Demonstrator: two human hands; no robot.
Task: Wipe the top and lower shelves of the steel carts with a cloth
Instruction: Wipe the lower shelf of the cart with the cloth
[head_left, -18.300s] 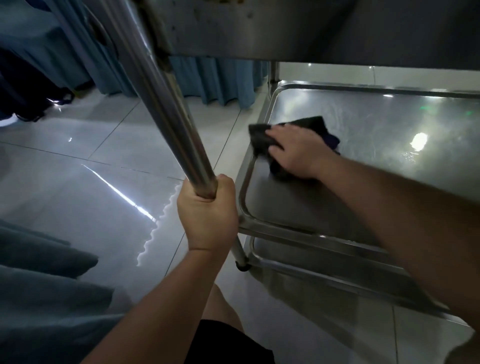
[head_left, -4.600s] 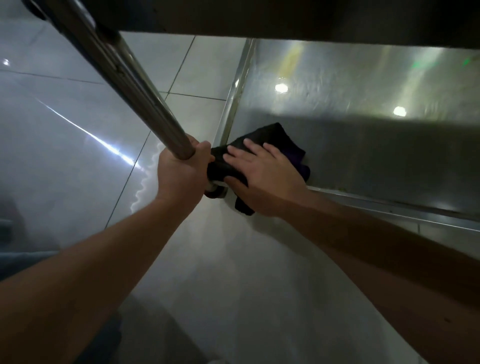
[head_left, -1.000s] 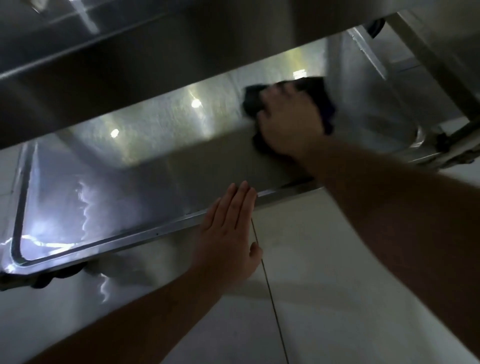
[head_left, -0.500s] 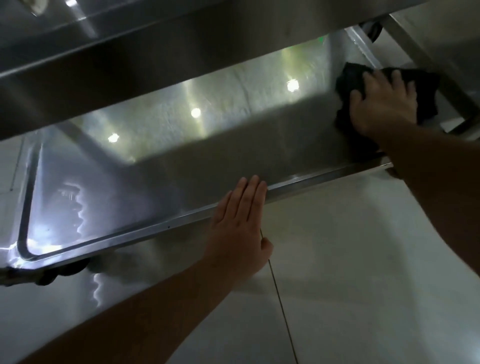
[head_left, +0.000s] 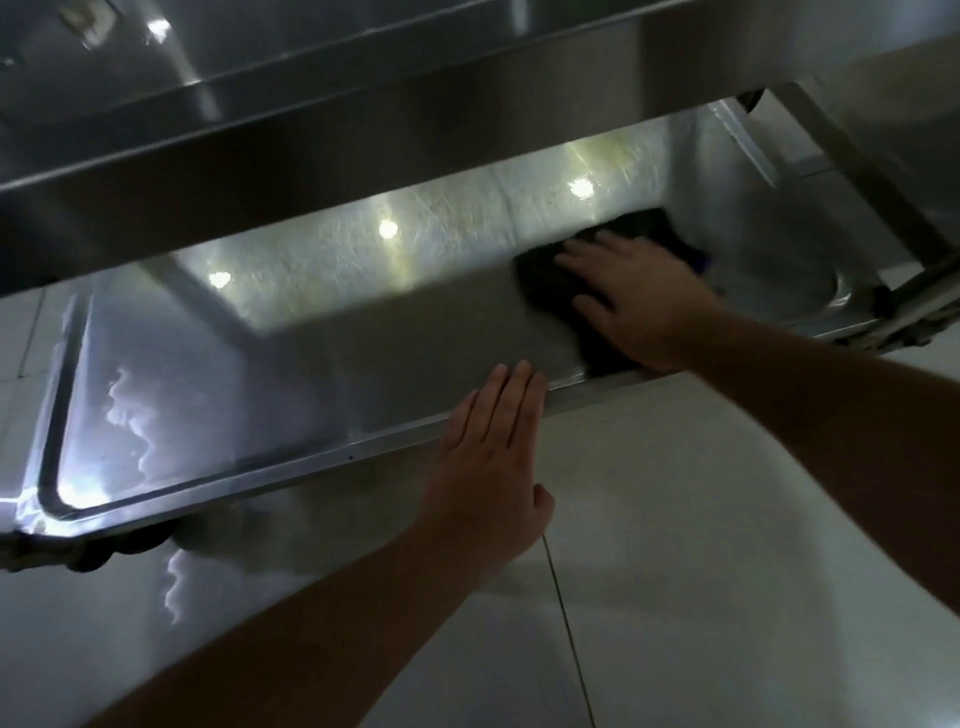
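Head view, right hand: the right hand (head_left: 641, 306) lay flat with its fingers spread, palm down on the dark cloth (head_left: 561, 291), pressing it onto the lower shelf (head_left: 322, 364) of the steel cart.
Head view, cloth: it sat under and just beyond the right hand, near the shelf's right end; the hand covered most of it, so its full outline could not be made out, and its far edge was blurred. A small blue patch showed past the knuckles; whether it belonged to the cloth could not be told.
Head view, left hand: the left hand (head_left: 491, 462) was flat with its fingers straight and pressed together, fingertips touching the front rim of the lower shelf, thumb held out to the side. It held nothing.
Head view, lower shelf: bright spots of reflected light lay beyond both hands; the strip nearest the hands was in shadow, and its surface detail was hard to read there.
Head view, upper shelf: the upper shelf (head_left: 311, 130) hung above the hands and hid the back part of the lower shelf; its top surface was cut off by the frame.
Head view, cart leg: a leg (head_left: 862, 171) crossed to the right of the right hand, its lower end lost in a dim, blurred joint.
Head view, floor: pale tiled floor (head_left: 727, 597) lay below both forearms.
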